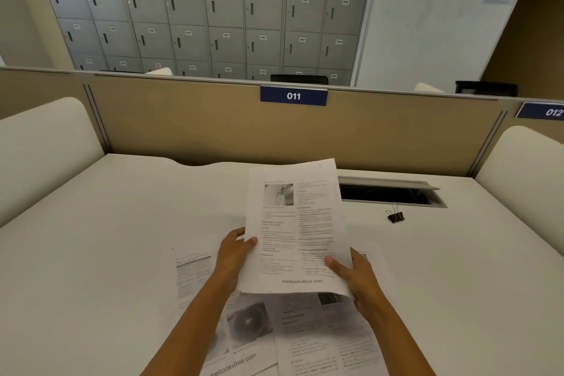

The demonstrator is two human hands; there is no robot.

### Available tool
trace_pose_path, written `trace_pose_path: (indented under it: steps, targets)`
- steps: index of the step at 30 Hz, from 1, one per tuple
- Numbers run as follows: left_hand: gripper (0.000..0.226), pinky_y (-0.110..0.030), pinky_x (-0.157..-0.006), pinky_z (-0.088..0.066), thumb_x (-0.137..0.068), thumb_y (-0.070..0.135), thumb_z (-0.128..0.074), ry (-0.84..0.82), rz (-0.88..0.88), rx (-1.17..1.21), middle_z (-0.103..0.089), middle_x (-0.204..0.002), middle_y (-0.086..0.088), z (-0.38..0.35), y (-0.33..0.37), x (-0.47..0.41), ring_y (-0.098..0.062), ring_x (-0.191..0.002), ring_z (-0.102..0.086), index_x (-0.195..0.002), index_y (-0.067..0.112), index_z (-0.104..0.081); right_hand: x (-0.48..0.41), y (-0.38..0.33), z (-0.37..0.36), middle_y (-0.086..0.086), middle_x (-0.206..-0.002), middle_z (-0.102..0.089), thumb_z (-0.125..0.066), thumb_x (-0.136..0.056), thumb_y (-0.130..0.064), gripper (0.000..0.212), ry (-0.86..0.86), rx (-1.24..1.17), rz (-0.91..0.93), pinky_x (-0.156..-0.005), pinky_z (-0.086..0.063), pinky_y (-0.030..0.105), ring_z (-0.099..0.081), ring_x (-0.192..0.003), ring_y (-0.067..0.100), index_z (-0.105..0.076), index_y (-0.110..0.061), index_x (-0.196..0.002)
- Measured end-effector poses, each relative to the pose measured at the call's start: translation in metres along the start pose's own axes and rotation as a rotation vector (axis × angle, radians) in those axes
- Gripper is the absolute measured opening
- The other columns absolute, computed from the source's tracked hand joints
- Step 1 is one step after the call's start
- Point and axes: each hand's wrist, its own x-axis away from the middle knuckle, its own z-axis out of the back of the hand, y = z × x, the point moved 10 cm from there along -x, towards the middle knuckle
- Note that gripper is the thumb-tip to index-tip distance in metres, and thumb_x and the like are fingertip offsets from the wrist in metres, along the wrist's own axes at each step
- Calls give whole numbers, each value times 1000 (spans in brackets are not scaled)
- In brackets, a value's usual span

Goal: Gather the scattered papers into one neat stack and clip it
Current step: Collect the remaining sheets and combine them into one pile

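A printed sheet [296, 217] is held raised over the white desk [106, 238], gripped at both sides. Its left edge is pinched by the left hand [233, 255], with the thumb laid on the printed face and the fingers curled behind. Its lower right corner is pinched likewise by the right hand [358, 279], thumb in front, fingers hidden behind the paper. Whether more than one sheet is gripped cannot be told. Beneath the fingers of both hands, loose pages [323, 342] are spread flat and overlapping on the desk, and a single page [192, 275] lies just left of the left fingers. A black binder clip [395, 216] is seen beyond and to the right of the right fingers, well apart from them, near a cable slot [393, 194].
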Motion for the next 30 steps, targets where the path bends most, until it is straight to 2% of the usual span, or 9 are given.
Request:
trace_pose_path:
  steps: [2, 5, 7, 9, 13, 18, 22, 25, 30]
  targets:
    - [25, -25, -64, -50, -92, 16, -50, 133, -119, -103, -64, -114, -10, 15, 0, 5, -19, -84, -62, -117, 15, -53, 2, 3, 10, 4, -105, -71, -76, -75, -23, 34, 59, 6, 26, -76, -59, 33, -71, -91, 19, -62, -21, -107]
    - [35, -35, -93, -44, -96, 24, -41, 314, -230, -630, -53, -132, -12, 34, -16, 13, -24, -110, -55, -129, 14, -45, 5, 6, 25, 1, -106, -71, -79, -67, -36, 50, 107, 5, 58, -81, -58, 35, -70, -92, 18, -61, -22, -111]
    - [54, -52, -111, -19, -96, 41, -30, 271, -23, -1038, -21, -153, -12, 41, -53, 10, -29, -140, -22, -144, 17, -22, 6, 9, 35, 2, -108, -69, -74, -76, -23, 49, 138, 19, 80, -81, -58, 32, -68, -95, 19, -57, -14, -121]
    - [66, -60, -110, -1, -94, 52, -20, 182, 165, -1158, 7, -156, -12, 44, -81, 10, -32, -144, 5, -147, 18, 0, 8, 14, 44, 1, -109, -68, -70, -81, -16, 48, 165, 26, 93, -80, -57, 28, -66, -98, 18, -55, -11, -126]
    - [66, -60, -110, 2, -95, 51, -19, 98, 118, -1157, 13, -156, -11, 39, -75, -8, -31, -144, 10, -147, 19, 5, 13, 20, 50, 0, -102, -66, -68, -82, -13, 42, 195, -1, 77, -61, -56, 15, -65, -91, 14, -54, -15, -121]
    - [62, -43, -117, -15, -92, 30, -50, 99, -221, -821, -6, -156, -12, 51, -29, -30, -28, -143, -11, -145, 15, -22, 12, 25, 51, -7, -101, -67, -78, -67, -34, 53, 192, -6, 80, -63, -56, 17, -70, -85, 10, -57, -23, -114]
    - [85, -49, -110, -27, -77, 44, -67, 336, -51, -893, -22, -151, -17, 102, -30, -26, -34, -138, -23, -143, 10, -26, 9, 29, 55, -1, -104, -68, -71, -78, -18, 46, 202, -34, 81, -75, -59, 26, -67, -95, 18, -56, -15, -121]
    - [100, -48, -103, -33, -64, 46, -78, 351, 159, -870, -33, -141, -22, 120, -46, -19, -38, -130, -31, -138, 2, -28, 8, 32, 58, 5, -107, -68, -70, -80, -14, 41, 210, -62, 68, -82, -57, 38, -67, -97, 24, -57, -15, -119]
    - [71, -41, -95, -44, -67, 29, -80, 246, 203, -680, -53, -126, -24, 102, -56, -22, -36, -114, -51, -122, -4, -50, 8, 33, 60, 5, -105, -69, -69, -81, -13, 39, 220, -111, 61, -75, -59, 32, -67, -96, 25, -57, -18, -117]
